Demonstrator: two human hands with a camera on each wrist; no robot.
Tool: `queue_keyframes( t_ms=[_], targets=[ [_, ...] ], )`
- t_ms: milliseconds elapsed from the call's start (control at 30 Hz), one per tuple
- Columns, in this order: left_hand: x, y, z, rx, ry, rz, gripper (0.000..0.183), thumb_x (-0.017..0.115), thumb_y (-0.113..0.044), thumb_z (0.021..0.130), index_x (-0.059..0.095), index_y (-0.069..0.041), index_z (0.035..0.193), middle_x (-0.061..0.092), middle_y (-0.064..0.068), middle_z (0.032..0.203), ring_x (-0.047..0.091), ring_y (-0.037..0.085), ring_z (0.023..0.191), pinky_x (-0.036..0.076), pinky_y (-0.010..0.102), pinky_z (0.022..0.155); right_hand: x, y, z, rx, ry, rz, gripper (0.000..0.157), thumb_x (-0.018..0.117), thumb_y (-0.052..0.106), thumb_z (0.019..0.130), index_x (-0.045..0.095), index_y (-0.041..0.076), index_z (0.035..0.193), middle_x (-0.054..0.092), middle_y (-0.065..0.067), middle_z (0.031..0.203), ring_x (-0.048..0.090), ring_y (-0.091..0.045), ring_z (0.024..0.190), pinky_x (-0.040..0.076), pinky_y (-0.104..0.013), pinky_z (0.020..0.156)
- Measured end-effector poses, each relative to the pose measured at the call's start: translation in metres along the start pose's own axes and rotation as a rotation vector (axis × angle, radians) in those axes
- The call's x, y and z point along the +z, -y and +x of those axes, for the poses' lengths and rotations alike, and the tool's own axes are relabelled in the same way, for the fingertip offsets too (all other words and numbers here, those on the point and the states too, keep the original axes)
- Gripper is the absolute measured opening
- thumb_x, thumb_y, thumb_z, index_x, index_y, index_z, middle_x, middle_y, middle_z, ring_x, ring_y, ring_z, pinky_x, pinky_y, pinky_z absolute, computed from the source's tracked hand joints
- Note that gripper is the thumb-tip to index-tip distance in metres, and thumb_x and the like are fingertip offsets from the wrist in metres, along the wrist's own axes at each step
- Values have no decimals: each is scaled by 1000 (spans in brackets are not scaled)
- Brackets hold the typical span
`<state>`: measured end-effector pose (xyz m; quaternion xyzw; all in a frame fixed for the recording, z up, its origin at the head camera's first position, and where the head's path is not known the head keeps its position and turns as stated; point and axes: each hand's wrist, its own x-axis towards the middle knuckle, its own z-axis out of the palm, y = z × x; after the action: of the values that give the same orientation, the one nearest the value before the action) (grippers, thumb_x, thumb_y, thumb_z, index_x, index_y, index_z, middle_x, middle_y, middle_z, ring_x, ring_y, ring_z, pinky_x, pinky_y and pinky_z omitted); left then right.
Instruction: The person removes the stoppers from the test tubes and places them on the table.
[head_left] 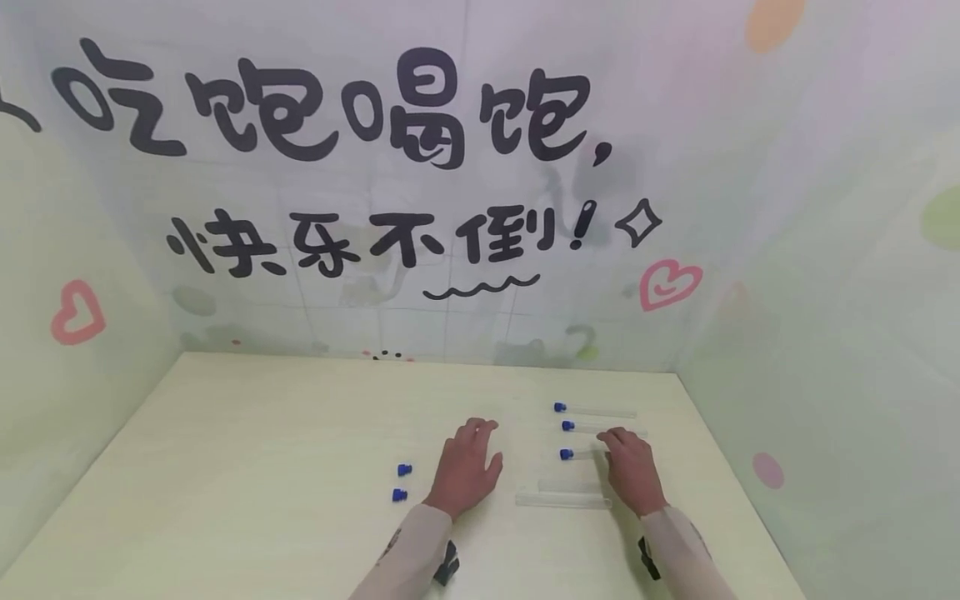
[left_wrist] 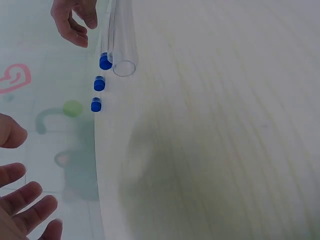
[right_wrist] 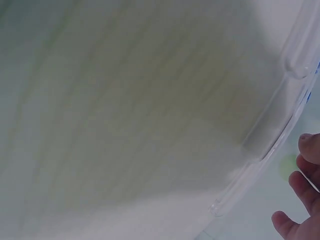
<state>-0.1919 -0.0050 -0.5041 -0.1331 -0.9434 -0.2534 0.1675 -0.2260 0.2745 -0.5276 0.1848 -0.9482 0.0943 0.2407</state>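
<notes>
Loose caps [head_left: 405, 470]: two, blue, seen on the table [head_left: 262, 467], left of the left hand [head_left: 463, 471].
Capped tubes [head_left: 600, 411]: three, laid in rows at the table's right, capped ends turned left.
Uncapped tubes [head_left: 562, 501]: two, laid nearer the person, between the hands.
Left hand: nothing held; fingers loosely spread.
Right hand [head_left: 633, 473]: nothing held; fingers relaxed, nearest capped tube partly hidden; contact cannot be told.
</notes>
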Motion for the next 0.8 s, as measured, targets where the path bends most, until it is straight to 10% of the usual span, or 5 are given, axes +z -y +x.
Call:
queue_keyframes(
  t_ms=[800],
  targets=[
    [34, -35, 6, 58, 100, -44, 35, 66, -21, 87, 57, -12, 120, 56, 6, 111, 57, 19, 95, 49, 32, 75, 6, -13, -3, 46, 165, 79, 31, 66, -11, 78, 68, 4, 105, 66, -19, 114, 64, -36, 103, 50, -46, 89]
  ],
)
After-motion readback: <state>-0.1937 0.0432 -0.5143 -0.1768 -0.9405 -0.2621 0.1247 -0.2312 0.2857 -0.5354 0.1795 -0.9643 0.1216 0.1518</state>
